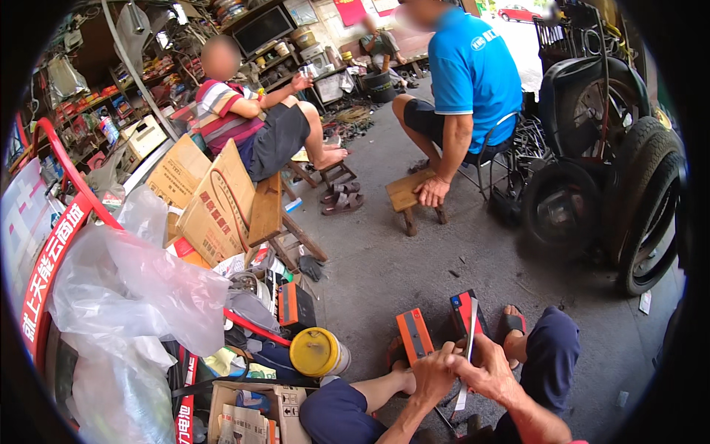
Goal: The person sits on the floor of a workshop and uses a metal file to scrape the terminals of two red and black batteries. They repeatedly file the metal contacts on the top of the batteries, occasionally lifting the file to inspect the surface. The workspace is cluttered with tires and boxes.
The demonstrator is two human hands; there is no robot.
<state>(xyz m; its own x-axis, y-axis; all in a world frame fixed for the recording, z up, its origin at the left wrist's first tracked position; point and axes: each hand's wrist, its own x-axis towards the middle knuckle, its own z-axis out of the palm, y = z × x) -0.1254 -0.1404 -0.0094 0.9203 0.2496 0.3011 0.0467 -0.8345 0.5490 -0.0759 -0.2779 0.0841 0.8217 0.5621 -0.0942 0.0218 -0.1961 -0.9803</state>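
A thin white strip (471,325) stands nearly upright between my hands, its upper end reaching over the batteries and its lower end hanging below my fingers. What it is made of I cannot tell. My left hand (430,376) is closed with its fingertips at the strip's left side. From the right, my right hand (488,373) grips the same strip between thumb and fingers. Just beyond my hands, an orange-topped battery (414,334) rests on the floor between my feet. To its right is a red and black battery (466,311), partly covered by the strip.
A yellow-lidded bucket (316,352) and an open cardboard box (288,405) stand at my left. Another orange and black battery (294,305) is behind the bucket. Tyres (651,214) lean at the right. One person sits by a low wooden stool (403,194), another on a bench (266,211).
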